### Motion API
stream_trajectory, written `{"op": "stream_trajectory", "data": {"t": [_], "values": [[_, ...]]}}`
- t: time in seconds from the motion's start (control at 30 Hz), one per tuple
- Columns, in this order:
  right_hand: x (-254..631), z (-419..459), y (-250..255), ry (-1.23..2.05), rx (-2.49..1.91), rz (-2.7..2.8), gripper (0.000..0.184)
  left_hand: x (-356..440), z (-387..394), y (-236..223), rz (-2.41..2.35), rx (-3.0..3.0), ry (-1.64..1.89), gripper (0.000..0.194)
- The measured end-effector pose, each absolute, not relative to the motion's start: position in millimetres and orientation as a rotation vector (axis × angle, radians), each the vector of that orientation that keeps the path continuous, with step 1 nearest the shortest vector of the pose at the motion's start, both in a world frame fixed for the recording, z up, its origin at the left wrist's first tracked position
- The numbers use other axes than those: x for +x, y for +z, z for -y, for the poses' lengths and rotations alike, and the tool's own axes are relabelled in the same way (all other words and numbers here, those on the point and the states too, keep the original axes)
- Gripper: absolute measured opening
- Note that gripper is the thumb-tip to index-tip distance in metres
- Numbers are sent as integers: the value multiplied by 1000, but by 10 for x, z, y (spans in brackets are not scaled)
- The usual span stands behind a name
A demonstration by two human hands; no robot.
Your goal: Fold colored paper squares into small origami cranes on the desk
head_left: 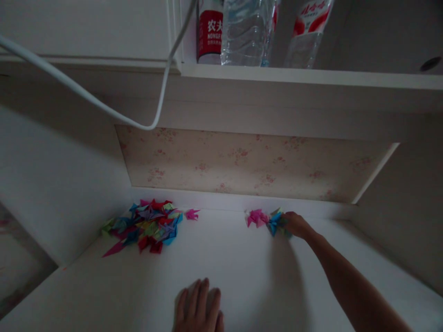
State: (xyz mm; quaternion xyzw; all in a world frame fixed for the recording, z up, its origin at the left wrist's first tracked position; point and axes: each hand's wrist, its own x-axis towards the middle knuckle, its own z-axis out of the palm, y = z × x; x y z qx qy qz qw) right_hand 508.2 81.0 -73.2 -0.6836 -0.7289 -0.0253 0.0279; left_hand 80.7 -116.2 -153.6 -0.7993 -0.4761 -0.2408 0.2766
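Note:
My left hand (198,306) lies flat on the white desk surface (221,258), fingers stretched out, holding nothing. Farther off to the right, my right hand (294,224) reaches down with bent fingers closed on a greenish folded paper crane (287,232), which it mostly covers. Directly beside those fingers is a blue paper crane (274,223), and a pink paper crane (257,217) sits just left of that. A heap of paper cranes (152,226) in many colours fills the back left corner. One small magenta paper crane (192,214) rests apart, right of the heap.
Above the desk runs a white shelf (311,78) carrying a red-labelled bottle (210,34), clear plastic bottles (244,34) and a tilted bottle (309,32). A white cable (104,107) hangs in front at upper left. Floral wallpaper (242,161) covers the back; side panels enclose the desk.

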Motion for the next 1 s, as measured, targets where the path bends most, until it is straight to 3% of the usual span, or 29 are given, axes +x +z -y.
{"op": "stream_trajectory", "data": {"t": [0.27,0.5,0.6,0.83,0.93,1.0], "values": [[4856,-404,-578,-64,-2367,2011,33,832,1328,-1167,1430,-2309,-631,34],[4523,-57,-201,-114,-2350,1937,36,874,1415,-1110,1570,-2389,-612,37],[4082,50,-49,-62,-2205,1988,37,886,1423,-1108,1599,-2387,-644,37],[2554,-140,44,454,-1778,2311,29,862,1456,-1032,1603,-2409,-668,37],[2002,-383,125,478,-1652,2280,37,875,1450,-1061,1593,-2395,-670,37],[1753,-515,168,432,-1543,2259,53,874,1432,-1116,1585,-2368,-674,38]]}}
